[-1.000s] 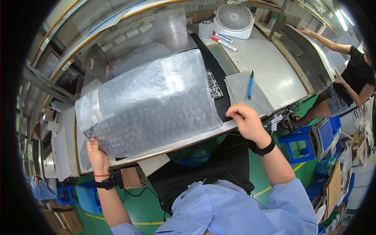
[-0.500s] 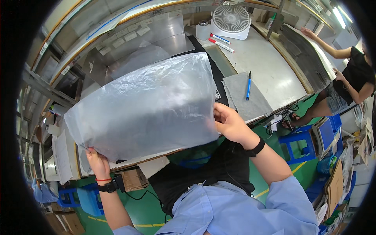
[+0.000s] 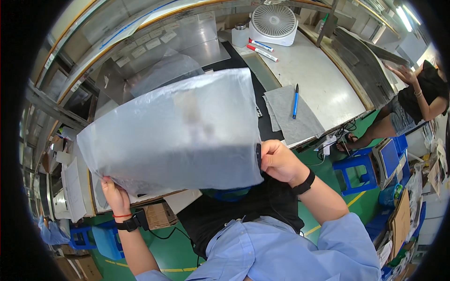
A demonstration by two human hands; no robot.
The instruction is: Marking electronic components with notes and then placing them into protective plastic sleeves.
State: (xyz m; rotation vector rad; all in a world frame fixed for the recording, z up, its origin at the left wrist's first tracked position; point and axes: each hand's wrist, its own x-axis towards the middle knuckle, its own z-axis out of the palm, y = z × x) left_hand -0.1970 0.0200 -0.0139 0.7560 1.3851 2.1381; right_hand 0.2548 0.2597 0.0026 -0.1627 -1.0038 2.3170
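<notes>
A large translucent plastic bag (image 3: 173,136) spans the space between my two hands, above the near part of the worktable. My left hand (image 3: 116,195) pinches its lower left corner. At the bag's right edge, the fingers of my right hand (image 3: 281,161) are closed on the film, beside a narrow dark strip (image 3: 258,157) that I cannot identify. Darker patches show faintly through the film; whether they lie inside or behind it, I cannot tell. The bag hides much of the black mat (image 3: 269,124) beneath.
Behind the bag stand a metal sheet (image 3: 199,40) and a clear film (image 3: 171,72). A white fan (image 3: 273,23), a bottle (image 3: 240,35), markers (image 3: 262,53), grey sheets (image 3: 297,114) and a blue pen (image 3: 296,100) lie rightward. At far right, another person (image 3: 417,96) handles stacked sheets (image 3: 365,61).
My right hand has moved slightly down and right, and the bag's film looks smoother and tauter. The dark strip now shows at its right edge. The other person's hands have shifted.
</notes>
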